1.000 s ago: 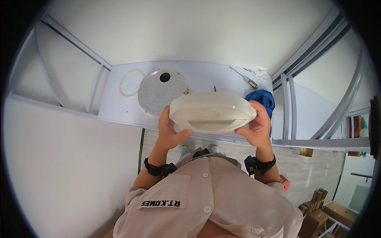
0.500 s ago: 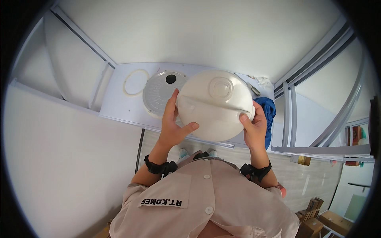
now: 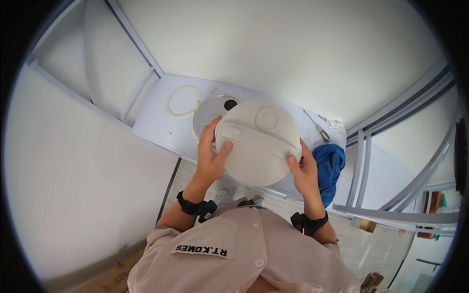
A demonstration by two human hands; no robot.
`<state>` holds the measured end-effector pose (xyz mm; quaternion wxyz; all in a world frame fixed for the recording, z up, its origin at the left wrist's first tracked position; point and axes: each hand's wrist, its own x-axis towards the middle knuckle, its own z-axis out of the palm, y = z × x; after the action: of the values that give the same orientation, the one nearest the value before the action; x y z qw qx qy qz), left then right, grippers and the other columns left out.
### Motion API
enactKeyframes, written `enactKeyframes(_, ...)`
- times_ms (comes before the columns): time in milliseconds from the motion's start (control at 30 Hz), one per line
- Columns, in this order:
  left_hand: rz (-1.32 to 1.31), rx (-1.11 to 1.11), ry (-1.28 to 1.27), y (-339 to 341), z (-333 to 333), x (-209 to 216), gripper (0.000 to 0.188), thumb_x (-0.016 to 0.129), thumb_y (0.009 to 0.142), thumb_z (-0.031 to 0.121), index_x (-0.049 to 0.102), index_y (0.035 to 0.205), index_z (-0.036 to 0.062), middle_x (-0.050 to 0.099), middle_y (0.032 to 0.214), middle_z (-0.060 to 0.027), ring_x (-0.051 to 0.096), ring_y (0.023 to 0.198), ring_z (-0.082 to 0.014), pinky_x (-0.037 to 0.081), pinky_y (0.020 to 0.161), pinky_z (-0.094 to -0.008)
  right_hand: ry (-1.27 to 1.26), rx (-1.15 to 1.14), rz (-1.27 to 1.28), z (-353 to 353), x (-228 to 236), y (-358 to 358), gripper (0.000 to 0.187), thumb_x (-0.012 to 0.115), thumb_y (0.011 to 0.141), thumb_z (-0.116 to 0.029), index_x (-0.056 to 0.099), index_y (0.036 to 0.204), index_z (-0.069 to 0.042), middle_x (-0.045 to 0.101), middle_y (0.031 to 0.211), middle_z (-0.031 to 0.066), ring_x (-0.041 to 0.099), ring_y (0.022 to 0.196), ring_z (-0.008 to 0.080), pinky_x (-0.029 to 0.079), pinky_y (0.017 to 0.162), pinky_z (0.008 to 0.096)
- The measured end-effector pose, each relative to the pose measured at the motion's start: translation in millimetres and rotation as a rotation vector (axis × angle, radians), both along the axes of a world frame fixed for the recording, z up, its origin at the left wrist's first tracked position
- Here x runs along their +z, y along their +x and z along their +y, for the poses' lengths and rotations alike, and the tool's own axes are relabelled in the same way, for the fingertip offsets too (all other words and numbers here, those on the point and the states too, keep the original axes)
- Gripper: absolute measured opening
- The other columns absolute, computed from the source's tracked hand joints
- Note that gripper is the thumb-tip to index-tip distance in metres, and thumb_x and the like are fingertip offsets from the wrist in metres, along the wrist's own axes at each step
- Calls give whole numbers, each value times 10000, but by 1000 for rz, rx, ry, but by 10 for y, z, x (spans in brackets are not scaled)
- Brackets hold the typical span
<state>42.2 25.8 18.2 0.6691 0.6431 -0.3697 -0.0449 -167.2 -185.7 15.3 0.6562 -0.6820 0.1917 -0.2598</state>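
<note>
Between my hands is a white domed lid, with a raised band across it and a rounded-square boss near its far edge. My left hand grips the left rim, thumb on top. On the right side my right hand clasps the rim the same way, its thumb beside the end of the band. The lid is held above the front of a white table and partly covers a round silver plate with a black disc on it. Most of my fingers are hidden under the lid.
A cream-coloured ring lies left of the silver plate. Toward the right end are a screwdriver, crumpled white tissue and a bunched blue cloth. Grey metal frame bars stand at the right; a white wall rises behind.
The lid has tilted and turned slightly in my hands, showing more of the band's left end. My view has shifted, moving the table's things in the picture. Both hands keep their hold.
</note>
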Motion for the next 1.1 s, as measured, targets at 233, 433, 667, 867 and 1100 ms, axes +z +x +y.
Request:
enactKeyframes(233,-28,51,25,394,170,-8,706,756,1046,269,496,1608,-69,650,1376,-166,604,1261,-285,473,1096,-423,-197,90,54,284,139,333,1314,974,896,-302,63,1801,-26,461,1568,177,552,1430,293,526,1117,427)
enactKeyframes(433,-162,17,181,1028,326,146,761,822,983,353,546,1560,-61,659,1314,-176,599,1226,-334,476,1091,-456,-175,50,-2,574,97,766,1256,966,904,-261,113,1785,8,413,1596,193,493,1498,323,483,1195,459)
enactKeyframes(667,-76,-393,158,1727,468,44,797,865,934,300,561,1619,30,625,1355,-126,580,1298,-288,442,1177,-443,-37,-302,143,763,-44,1216,1032,890,990,-344,298,1706,106,569,1586,265,604,1420,318,513,1170,410)
enactKeyframes(867,-69,-563,146,2063,516,-42,914,920,870,301,538,1657,38,602,1431,-133,561,1357,-305,418,1220,-451,17,-407,144,891,-101,1353,943,873,1005,-345,381,1690,77,613,1553,252,637,1383,306,529,1148,393)
enactKeyframes(1100,-66,-679,150,2277,447,-55,1043,980,816,332,485,1700,81,502,1641,-168,444,1528,-346,391,1262,-479,32,-436,186,934,132,1392,906,864,1009,-339,413,1689,55,618,1554,246,642,1378,307,519,1158,386)
